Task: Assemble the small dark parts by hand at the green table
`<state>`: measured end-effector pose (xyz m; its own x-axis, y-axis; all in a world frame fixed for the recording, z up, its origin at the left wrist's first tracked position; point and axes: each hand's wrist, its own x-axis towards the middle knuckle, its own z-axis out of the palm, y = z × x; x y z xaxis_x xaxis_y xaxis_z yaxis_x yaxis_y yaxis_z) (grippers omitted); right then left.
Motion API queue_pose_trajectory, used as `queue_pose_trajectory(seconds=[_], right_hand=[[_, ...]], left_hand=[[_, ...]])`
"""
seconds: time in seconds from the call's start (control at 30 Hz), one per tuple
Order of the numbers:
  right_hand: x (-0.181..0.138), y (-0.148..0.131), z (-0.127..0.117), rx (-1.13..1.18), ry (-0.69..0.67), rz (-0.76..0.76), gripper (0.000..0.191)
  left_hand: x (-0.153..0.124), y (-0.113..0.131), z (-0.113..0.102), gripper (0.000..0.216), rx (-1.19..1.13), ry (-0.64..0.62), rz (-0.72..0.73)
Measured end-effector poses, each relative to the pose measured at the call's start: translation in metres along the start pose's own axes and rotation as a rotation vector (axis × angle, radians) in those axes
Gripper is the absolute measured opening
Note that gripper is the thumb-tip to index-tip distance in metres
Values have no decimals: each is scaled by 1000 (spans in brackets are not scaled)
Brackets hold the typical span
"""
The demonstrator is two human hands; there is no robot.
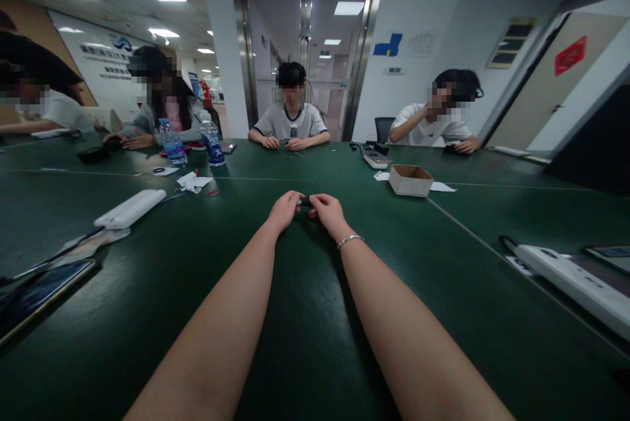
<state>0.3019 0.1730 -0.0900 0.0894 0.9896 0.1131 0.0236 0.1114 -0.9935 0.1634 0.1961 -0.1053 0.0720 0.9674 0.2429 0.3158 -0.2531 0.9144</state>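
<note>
Out in front of me, just above or on the green tabletop [315, 283], my two hands meet around a small dark object [306, 201] with a shiny, silvery bit at its left end. Its exact kind is too small to make out. My left hand [285, 210] pinches the silvery end between thumb and fingers. From the other side my right hand [327, 212], with a silver bracelet [350, 239] at the wrist, grips the black end. Fingers cover part of the object.
Left lie a white power strip [130, 208], a phone [44, 293], paper scraps [193, 181] and two water bottles [213, 142]. Right are an open cardboard box [411, 181] and another power strip [573, 280]. Several people sit around the table.
</note>
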Motion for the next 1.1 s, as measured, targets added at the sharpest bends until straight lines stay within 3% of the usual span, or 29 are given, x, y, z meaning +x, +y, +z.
queue_pose_trajectory(seconds=[0.7, 0.87, 1.1], right_hand=[[0, 1, -2, 19, -34, -11, 2], [-1, 0, -4, 47, -174, -41, 26], [1, -2, -2, -9, -211, 17, 11]], left_hand=[[0, -1, 0, 27, -38, 32, -6], [-2, 2, -1, 26, -19, 61, 47], [-3, 4, -1, 24, -69, 69, 21]])
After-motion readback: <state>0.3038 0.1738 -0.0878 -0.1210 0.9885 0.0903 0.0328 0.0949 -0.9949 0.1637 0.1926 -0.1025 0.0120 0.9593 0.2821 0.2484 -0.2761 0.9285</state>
